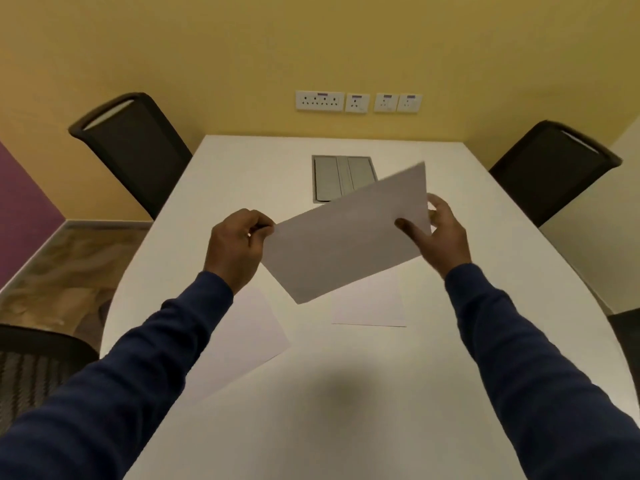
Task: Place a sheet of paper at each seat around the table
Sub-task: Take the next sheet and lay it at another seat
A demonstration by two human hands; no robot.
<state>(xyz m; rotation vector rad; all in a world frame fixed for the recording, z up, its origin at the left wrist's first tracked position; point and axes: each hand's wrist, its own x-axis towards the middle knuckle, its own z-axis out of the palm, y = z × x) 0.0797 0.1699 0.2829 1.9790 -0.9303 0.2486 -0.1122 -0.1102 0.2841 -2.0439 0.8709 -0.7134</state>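
A white sheet of paper (346, 233) is held tilted in the air above the white table (467, 237). My left hand (235, 247) pinches its left corner. My right hand (440, 233) grips its right edge, thumb on top. Two more sheets lie flat on the table: one (242, 341) under my left forearm, turned at an angle, and one (369, 306) near the middle, partly hidden by the held sheet.
Black chairs stand at the far left (135, 150) and far right (550, 168). Another chair (34, 368) is at the near left, and a fourth (627, 334) shows at the right edge. A grey cable hatch (332, 178) is set in the table. Wall sockets (356, 102) face me.
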